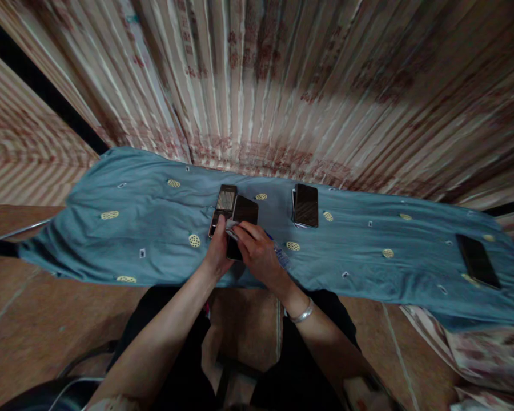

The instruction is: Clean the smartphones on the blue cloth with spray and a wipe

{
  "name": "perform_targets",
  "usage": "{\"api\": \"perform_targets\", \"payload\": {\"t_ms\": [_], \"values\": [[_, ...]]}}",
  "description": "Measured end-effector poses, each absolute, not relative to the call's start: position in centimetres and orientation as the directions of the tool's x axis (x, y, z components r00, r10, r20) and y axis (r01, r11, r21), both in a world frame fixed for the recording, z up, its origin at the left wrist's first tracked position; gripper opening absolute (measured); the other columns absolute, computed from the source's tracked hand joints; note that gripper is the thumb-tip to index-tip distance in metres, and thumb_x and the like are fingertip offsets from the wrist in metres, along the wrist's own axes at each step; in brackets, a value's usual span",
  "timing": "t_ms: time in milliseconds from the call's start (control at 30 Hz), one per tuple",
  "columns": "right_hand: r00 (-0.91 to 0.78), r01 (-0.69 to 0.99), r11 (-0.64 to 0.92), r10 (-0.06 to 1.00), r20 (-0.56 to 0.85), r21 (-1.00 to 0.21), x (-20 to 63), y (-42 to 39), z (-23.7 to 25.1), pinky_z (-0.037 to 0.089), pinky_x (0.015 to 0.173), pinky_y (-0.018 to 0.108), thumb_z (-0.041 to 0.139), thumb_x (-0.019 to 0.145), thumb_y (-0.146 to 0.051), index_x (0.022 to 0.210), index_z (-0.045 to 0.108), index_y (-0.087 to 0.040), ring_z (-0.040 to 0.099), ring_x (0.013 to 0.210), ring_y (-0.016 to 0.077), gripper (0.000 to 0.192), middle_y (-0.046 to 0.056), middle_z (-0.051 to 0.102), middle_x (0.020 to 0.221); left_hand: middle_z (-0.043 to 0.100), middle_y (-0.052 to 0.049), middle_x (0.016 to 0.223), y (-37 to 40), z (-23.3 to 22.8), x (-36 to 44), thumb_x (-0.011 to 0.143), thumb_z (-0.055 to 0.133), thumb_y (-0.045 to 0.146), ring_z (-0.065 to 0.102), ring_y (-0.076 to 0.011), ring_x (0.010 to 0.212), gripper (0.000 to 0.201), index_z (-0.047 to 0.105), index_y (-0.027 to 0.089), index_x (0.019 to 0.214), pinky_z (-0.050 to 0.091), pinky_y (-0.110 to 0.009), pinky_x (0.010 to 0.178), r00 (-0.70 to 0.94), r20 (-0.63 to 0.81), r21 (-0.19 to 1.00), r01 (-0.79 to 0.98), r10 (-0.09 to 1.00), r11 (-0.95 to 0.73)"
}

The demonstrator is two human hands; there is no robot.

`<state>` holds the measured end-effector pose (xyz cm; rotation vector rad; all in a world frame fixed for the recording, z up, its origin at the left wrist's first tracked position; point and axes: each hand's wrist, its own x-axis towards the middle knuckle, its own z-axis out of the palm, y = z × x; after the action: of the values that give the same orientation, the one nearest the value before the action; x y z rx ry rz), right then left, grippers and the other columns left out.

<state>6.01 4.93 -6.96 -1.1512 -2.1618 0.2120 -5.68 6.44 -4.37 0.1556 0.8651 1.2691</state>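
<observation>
My left hand [218,249] is closed on a dark phone [233,251] held low over the near side of the cloth-covered table. In the fingers of my right hand [259,251], a small whitish cloth or tissue [230,227] is pinched against this phone. Just beyond my fingers shows a black smartphone screen [245,210]; the hands hide whether it is separate from the held phone. An opened flip phone [226,200] lies by my left thumb, its lower part partly covered. Beside my right hand is a clear plastic packet with blue print [282,254].
A blue pineapple-print cloth [154,217] covers the long table. Right of my hands, a black phone [307,205] rests on another flat, light-edged thing. Another dark phone [477,261] lies at the far right. Pleated curtains [240,85] hang behind the table.
</observation>
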Motion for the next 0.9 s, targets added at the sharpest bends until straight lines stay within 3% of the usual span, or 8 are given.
{"api": "perform_targets", "payload": {"t_ms": [300,467,733,900], "values": [[-0.323,0.724,0.58,0.763,0.56,-0.373,6.3,5.3,-7.2,0.056,0.107,0.038,0.041,0.106,-0.015,0.135,0.068,-0.016,0.068,0.114,0.0223,0.04,0.015,0.07,0.129,0.082,-0.009,0.096,5.8,-4.1,-5.3,0.098,0.06,0.046,0.073,-0.0299,0.116,0.035,0.079,0.017,0.1,0.06,-0.036,0.098,0.039,-0.484,0.606,-0.706,0.874,0.367],[-0.288,0.779,0.542,0.757,0.586,-0.317,6.5,5.6,-7.9,0.053,0.113,0.042,0.041,0.104,-0.012,0.139,0.066,-0.016,0.065,0.126,0.0244,0.043,0.016,0.066,0.142,0.082,-0.01,0.109,5.5,-4.6,-5.3,0.094,0.065,0.051,0.069,-0.0325,0.125,0.041,0.08,0.018,0.111,0.058,-0.039,0.103,0.098,-0.449,0.634,-0.666,0.888,0.394],[-0.297,0.807,0.523,0.761,0.577,-0.274,7.0,6.1,-7.9,0.049,0.117,0.047,0.037,0.104,-0.01,0.142,0.062,-0.003,0.063,0.132,0.0287,0.045,0.025,0.062,0.146,0.077,-0.01,0.128,4.9,-4.6,-5.1,0.096,0.063,0.047,0.06,-0.0313,0.138,0.042,0.078,0.015,0.119,0.048,-0.042,0.117,0.143,-0.422,0.657,-0.632,0.895,0.411],[-0.291,0.817,0.509,0.77,0.568,-0.271,7.5,6.7,-7.7,0.05,0.115,0.049,0.037,0.102,-0.008,0.146,0.059,-0.009,0.064,0.13,0.0281,0.049,0.021,0.064,0.145,0.077,-0.01,0.13,4.7,-4.9,-5.0,0.091,0.068,0.052,0.055,-0.0312,0.144,0.046,0.08,0.015,0.116,0.042,-0.041,0.121,0.132,-0.389,0.696,-0.607,0.912,0.384]]}}
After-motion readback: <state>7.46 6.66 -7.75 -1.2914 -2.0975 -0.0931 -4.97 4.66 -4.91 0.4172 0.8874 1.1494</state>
